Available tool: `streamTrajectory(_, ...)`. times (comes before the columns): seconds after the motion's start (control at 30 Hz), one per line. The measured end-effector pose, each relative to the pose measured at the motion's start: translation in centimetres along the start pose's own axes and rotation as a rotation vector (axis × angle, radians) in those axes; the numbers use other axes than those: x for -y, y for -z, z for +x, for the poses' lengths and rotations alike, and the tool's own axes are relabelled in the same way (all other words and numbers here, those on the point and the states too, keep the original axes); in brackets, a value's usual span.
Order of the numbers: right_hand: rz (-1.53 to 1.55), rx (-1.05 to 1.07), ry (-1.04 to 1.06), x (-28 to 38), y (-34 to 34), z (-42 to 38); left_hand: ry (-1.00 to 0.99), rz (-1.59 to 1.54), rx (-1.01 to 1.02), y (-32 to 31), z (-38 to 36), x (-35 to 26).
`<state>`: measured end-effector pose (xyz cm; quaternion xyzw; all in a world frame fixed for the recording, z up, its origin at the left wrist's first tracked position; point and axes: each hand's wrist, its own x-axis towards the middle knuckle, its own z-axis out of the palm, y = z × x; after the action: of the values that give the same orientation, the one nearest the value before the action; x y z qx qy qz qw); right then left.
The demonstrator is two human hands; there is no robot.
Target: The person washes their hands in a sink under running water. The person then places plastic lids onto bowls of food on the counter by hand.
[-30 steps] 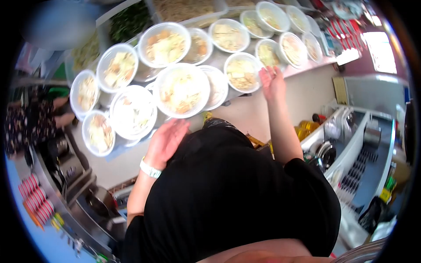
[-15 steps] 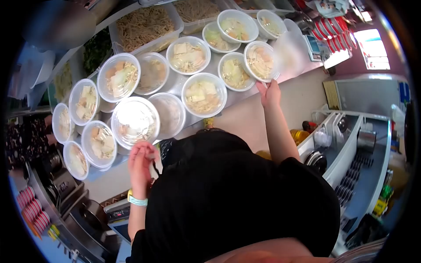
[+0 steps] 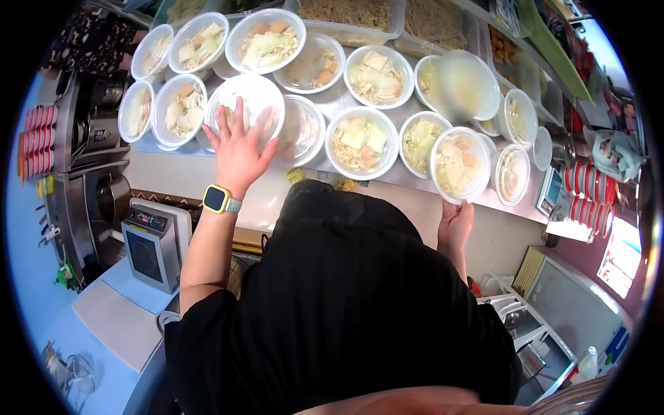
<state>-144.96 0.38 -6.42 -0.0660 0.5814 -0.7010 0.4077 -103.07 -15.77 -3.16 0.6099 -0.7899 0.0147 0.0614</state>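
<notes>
My left hand (image 3: pixel 238 155) has its fingers spread over a round clear plastic bowl (image 3: pixel 261 90) with a shiny lid; the fingertips appear to rest on the lid. Beside it sits another bowl (image 3: pixel 302 130) with a hazy lid. Near the front edge of the steel counter, my right hand (image 3: pixel 456 225) pinches the rim of a plastic bowl (image 3: pixel 458 166) holding pale noodle-like strips and other pieces. That bowl overlaps a bowl with greens (image 3: pixel 422 143) on its left. To its right is a smaller-looking bowl (image 3: pixel 512 174).
Several more filled bowls (image 3: pixel 379 77) cover the counter (image 3: pixel 346 50). Behind them stand tubs of shredded food (image 3: pixel 344 14). A scale (image 3: pixel 550 190) and red-and-white stacks (image 3: pixel 589 200) are at the right. An induction cooker (image 3: pixel 149 252) stands at lower left, with a person's patterned clothing (image 3: pixel 97 34) at upper left.
The view has turned, shifting the counter. My left hand has moved from the counter's edge onto the shiny lid, fingers now spread. My right hand still grips its bowl's rim.
</notes>
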Motion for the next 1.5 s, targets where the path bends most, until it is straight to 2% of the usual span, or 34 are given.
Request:
streamTrajectory(0.13, -0.099, 0.115, -0.152, 2.1, -4.3, -1.6, -0.049, -0.18, -0.111, 2.2, -0.1, -2.3)
streamTrajectory(0.2, -0.082, 0.233, -0.242, 0.9, -7.1, -0.1, -0.188, -0.513, -0.203, 1.6, -0.6, -3.6)
streamTrajectory(0.23, -0.056, 0.293, -0.281, -0.4, -8.7, 1.4, -0.242, -0.563, -0.222, 2.0, -0.4, -4.8)
streamTrajectory(0.27, -0.02, 0.351, -0.255, -2.0, -10.7, 2.4, -0.247, -0.564, -0.225, 1.9, -0.4, -5.5)
streamTrajectory(0.33, 0.012, 0.471, -0.279, -5.0, -14.5, 5.0, -0.193, -0.755, -0.155, 1.4, -0.5, -6.6)
streamTrajectory(0.47, -0.141, 0.506, -0.254, -7.5, -21.3, 7.4, -0.166, -0.837, -0.11, 1.5, -0.3, -6.9)
streamTrajectory(0.6, -0.19, 0.511, -0.278, -8.3, -23.4, 8.6, -0.161, -0.78, -0.162, 0.5, 2.6, -7.7)
streamTrajectory(0.67, -0.195, 0.592, -0.306, -7.9, -23.9, 8.4, -0.163, -0.732, -0.152, -0.2, 5.0, -8.5)
streamTrajectory(0.73, -0.214, 0.608, -0.305, -8.5, -23.7, 8.6, -0.209, -0.515, -0.263, -1.5, 7.2, -9.2)
streamTrajectory(0.77, -0.231, 0.626, -0.304, -8.7, -23.5, 8.8, -0.215, -0.52, -0.261, -2.2, 7.8, -9.3)
streamTrajectory(0.83, -0.255, 0.547, -0.269, -8.3, -22.7, 8.2, -0.219, -0.311, -0.182, -3.3, 8.9, -9.6)
streamTrajectory(0.9, -0.278, 0.471, -0.235, -7.8, -21.4, 7.9, -0.232, -0.278, -0.175, -4.0, 9.5, -9.4)
streamTrajectory(0.97, -1.115, 0.613, 0.694, -7.6, -18.7, 8.3, -0.249, -0.249, -0.156, -4.1, 9.9, -9.3)
streamTrajectory(1.0, -1.118, 0.599, 0.685, -7.6, -17.9, 8.7, -0.242, -0.249, -0.159, -3.8, 10.0, -9.3)
streamTrajectory(1.07, -1.62, 0.668, 0.921, -7.3, -16.8, 9.8, -0.256, -0.256, -0.161, -3.3, 10.2, -9.6)
streamTrajectory(1.1, -1.627, 0.71, 0.83, -6.7, -16.9, 9.9, -0.255, -0.268, -0.192, -3.1, 10.4, -9.7)
streamTrajectory(1.2, -1.706, 0.771, 0.842, -6.3, -16.2, 11.5, -0.296, -0.269, -0.203, -2.9, 10.7, -9.9)
streamTrajectory(1.33, -1.766, 0.801, 0.767, -5.6, -16.3, 12.1, -0.337, -0.221, -0.092, -4.3, 10.9, -10.1)
streamTrajectory(1.43, -1.732, 0.815, 0.776, -6.4, -15.7, 12.8, -0.261, -0.17, -0.081, -4.1, 10.3, -10.2)
streamTrajectory(1.5, -0.783, 0.585, 0.228, -7.1, -14.5, 13.8, -0.245, -0.171, -0.087, -4.0, 10.2, -10.4)
